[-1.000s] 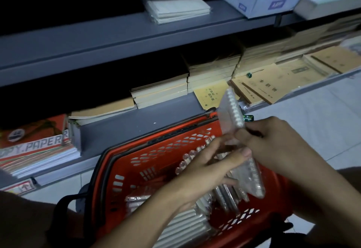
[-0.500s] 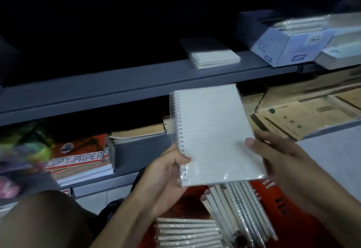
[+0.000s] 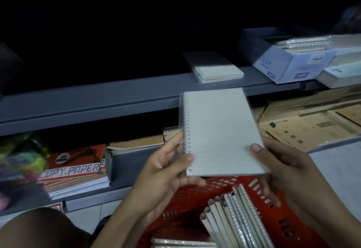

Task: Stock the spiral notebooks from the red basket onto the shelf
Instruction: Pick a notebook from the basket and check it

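A white spiral notebook [image 3: 218, 130] in clear wrap is held flat, facing me, above the red basket [image 3: 195, 199]. My left hand [image 3: 166, 169] pinches its lower left corner by the spiral. My right hand [image 3: 277, 167] grips its lower right edge, thumb on the cover. Several more wrapped spiral notebooks [image 3: 234, 218] stand on edge in the basket below. The grey upper shelf [image 3: 117, 95] runs just behind the held notebook, with a small stack of white notebooks [image 3: 216, 72] lying on it.
A blue-white open box [image 3: 289, 60] with spiral notebooks sits at the upper shelf's right end. The lower shelf holds red copy paper packs [image 3: 76, 165], brown exercise books [image 3: 136, 144] and brown paper pads [image 3: 308, 128]. My knee [image 3: 35, 228] is at bottom left.
The notebook came up out of the basket edge-on, then turned flat to face me. It has since risen slightly toward the upper shelf, and my view has tilted up.
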### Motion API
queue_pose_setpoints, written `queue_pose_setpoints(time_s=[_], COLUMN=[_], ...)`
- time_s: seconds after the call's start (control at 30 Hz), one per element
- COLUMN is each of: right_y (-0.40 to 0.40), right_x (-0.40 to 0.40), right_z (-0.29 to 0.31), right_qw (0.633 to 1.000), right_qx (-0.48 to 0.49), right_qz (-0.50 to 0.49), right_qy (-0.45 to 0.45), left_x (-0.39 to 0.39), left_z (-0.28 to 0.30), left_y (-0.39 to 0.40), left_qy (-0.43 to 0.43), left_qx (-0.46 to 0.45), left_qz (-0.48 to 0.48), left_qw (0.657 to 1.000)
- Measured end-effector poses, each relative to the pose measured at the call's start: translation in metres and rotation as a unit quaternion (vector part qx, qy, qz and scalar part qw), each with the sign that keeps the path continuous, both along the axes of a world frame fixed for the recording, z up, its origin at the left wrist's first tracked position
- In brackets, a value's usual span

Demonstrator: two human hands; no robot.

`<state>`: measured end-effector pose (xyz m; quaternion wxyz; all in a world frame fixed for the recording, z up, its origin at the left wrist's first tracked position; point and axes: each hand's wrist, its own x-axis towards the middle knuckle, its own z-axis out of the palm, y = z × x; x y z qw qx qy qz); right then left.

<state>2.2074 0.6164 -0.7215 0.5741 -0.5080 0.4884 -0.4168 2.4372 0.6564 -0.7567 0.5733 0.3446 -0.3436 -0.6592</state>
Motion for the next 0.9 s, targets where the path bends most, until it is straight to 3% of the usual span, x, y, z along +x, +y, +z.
queue_pose_setpoints(time_s=[0.13,0.43,0.7,0.8,0.9], right_y=[-0.013,-0.109,-0.209,-0.213,-0.202], right_x=[-0.007,-0.010,0.000,-0.001,-0.007], right_z=[0.001,0.018,0.019,0.016,0.005], right_qw=[1.000,1.000,0.996,0.997,0.999], right_qx=[0.000,-0.008,0.074,0.053,-0.018], right_qz=[-0.024,0.014,0.016,-0.013,-0.031], right_qy=[-0.005,-0.017,-0.042,-0.047,0.010], left_x=[-0.011,-0.020,-0.020,-0.021,-0.021], left_z=[-0.002,0.037,0.051,0.047,0.036], left_y=[-0.011,-0.109,-0.186,-0.186,-0.176], left_qy=[0.012,-0.066,-0.059,-0.112,-0.245], left_qx=[0.013,0.013,0.074,0.064,0.031], left_qz=[0.043,0.161,0.194,0.219,0.224], left_qw=[0.999,0.985,0.976,0.967,0.943])
